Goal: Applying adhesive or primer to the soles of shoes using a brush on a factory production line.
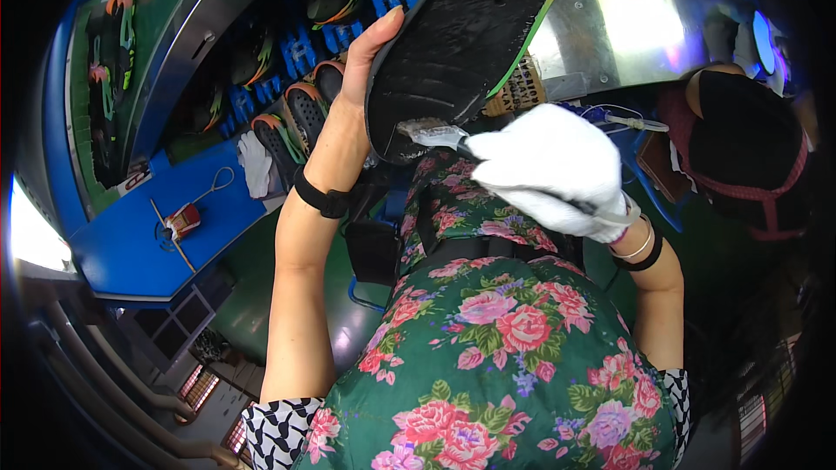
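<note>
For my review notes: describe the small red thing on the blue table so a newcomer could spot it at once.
Start at the blue table on the person's left, below the green conveyor. The small red object lies near its middle, left of the white glove, a pale cord looping away from it. It is the only red item there.

Dim overall, colours saturated. Harsh glare on the metal panel (644, 30) above the right grip; overexposed white glove (549, 170). Black vignette, heavy bending toward rim; soft blur at edges.
</note>
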A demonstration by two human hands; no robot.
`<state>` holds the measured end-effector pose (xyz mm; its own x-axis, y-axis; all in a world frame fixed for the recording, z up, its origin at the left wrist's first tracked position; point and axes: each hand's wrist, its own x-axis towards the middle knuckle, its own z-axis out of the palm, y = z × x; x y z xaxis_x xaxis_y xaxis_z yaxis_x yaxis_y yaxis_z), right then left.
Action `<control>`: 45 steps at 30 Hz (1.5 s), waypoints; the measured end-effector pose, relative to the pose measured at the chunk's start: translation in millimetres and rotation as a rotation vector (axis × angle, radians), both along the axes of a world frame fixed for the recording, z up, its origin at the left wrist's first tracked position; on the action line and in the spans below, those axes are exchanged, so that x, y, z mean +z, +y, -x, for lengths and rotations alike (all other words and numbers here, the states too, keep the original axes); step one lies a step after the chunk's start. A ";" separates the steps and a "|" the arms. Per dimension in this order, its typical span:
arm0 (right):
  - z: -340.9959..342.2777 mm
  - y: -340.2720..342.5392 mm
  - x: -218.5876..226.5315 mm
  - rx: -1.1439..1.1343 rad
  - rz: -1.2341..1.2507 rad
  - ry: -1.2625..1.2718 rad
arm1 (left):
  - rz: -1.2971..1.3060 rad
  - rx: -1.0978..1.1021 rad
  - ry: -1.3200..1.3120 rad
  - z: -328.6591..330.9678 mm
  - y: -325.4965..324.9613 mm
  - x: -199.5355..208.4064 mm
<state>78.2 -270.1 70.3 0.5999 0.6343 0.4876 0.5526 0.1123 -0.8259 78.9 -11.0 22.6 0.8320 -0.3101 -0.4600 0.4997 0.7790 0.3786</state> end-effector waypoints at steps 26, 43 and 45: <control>-41.6 2.6 17.5 -0.385 0.291 -0.570 | 0.389 0.117 -0.005 38.8 -36.7 -13.0; -2.0 -46.9 -34.8 -0.179 -0.733 1.169 | 0.709 0.156 -0.511 61.3 4.3 50.6; 0.0 -44.3 -42.4 -0.217 -0.689 1.218 | 0.759 0.126 -0.554 60.4 4.3 57.5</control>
